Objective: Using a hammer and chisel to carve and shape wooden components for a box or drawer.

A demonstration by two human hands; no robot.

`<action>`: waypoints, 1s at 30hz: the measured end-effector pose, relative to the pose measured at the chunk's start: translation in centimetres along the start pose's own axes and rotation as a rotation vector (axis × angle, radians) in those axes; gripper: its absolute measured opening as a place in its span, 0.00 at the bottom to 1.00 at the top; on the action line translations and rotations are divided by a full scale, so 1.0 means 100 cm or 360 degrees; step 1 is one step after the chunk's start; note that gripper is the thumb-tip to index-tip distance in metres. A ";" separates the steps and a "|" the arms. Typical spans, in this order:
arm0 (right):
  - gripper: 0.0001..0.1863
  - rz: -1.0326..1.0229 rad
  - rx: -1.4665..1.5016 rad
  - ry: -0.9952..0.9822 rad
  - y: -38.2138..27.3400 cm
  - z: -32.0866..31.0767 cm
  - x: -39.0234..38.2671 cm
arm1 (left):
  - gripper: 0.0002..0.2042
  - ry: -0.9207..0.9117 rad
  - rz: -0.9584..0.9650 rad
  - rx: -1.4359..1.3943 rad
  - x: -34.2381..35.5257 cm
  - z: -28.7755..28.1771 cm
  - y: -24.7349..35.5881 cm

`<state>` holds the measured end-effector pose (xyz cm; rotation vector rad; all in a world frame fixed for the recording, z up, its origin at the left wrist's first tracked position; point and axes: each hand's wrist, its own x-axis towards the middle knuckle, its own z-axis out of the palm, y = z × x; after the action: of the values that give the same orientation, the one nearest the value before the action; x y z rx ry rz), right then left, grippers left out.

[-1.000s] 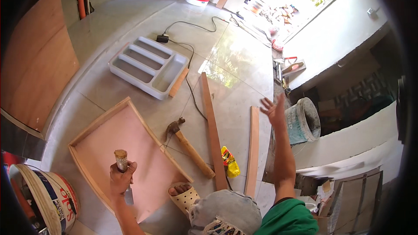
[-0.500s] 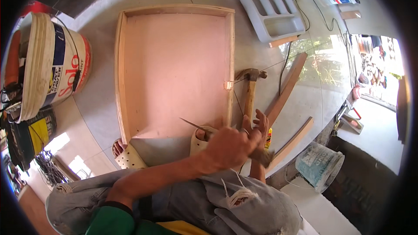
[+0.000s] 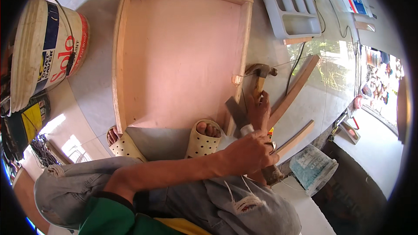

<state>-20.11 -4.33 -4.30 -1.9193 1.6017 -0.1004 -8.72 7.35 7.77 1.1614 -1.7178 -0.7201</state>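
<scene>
On my feed the left hand (image 3: 254, 150) is wrapped around the chisel (image 3: 241, 119) – blade angled up-left, showing near the right rail of the wooden drawer box (image 3: 180, 61). Right hand (image 3: 260, 111) is at the handle of the claw hammer (image 3: 261, 75), fingers bent; I can't tell if they're closed on it. Hammer head sits just right of the box. Further right I see 2 wood strips (image 3: 296, 88) – plus a grey cutlery tray (image 3: 275, 19) at upper right.

hammer handle (image 3: 259, 86) partly hidden by the right hand (image 3: 258, 114), yellow packet (image 3: 271, 133) mostly covered, grey tray (image 3: 300, 25) cut off at the top
</scene>
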 end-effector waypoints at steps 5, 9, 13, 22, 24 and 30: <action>0.20 -0.0255 -0.0196 0.0288 0.021 0.020 0.012 | 0.09 0.0294 0.0020 -0.0009 0.014 0.004 -0.011; 0.24 -0.0209 -0.0264 0.0322 0.022 0.039 0.013 | 0.07 0.0057 -0.0064 -0.0023 0.019 0.003 -0.017; 0.24 -0.0238 -0.0304 0.0337 0.026 0.032 0.015 | 0.10 0.0399 -0.0005 0.0028 0.035 0.016 -0.019; 0.24 -0.0266 -0.0336 0.0299 0.030 0.030 0.017 | 0.13 0.0864 -0.0253 -0.0076 0.052 0.008 -0.033; 0.24 -0.0273 -0.0341 0.0290 0.028 0.031 0.018 | 0.13 0.0912 -0.0283 -0.0128 0.053 0.004 -0.037; 0.24 -0.0283 -0.0371 0.0265 0.030 0.029 0.018 | 0.13 0.0984 -0.0316 -0.0268 0.057 -0.004 -0.045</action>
<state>-20.97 -4.92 -8.72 -2.2848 1.6042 -0.1563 -7.39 0.32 6.21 1.2793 -1.0202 -0.5330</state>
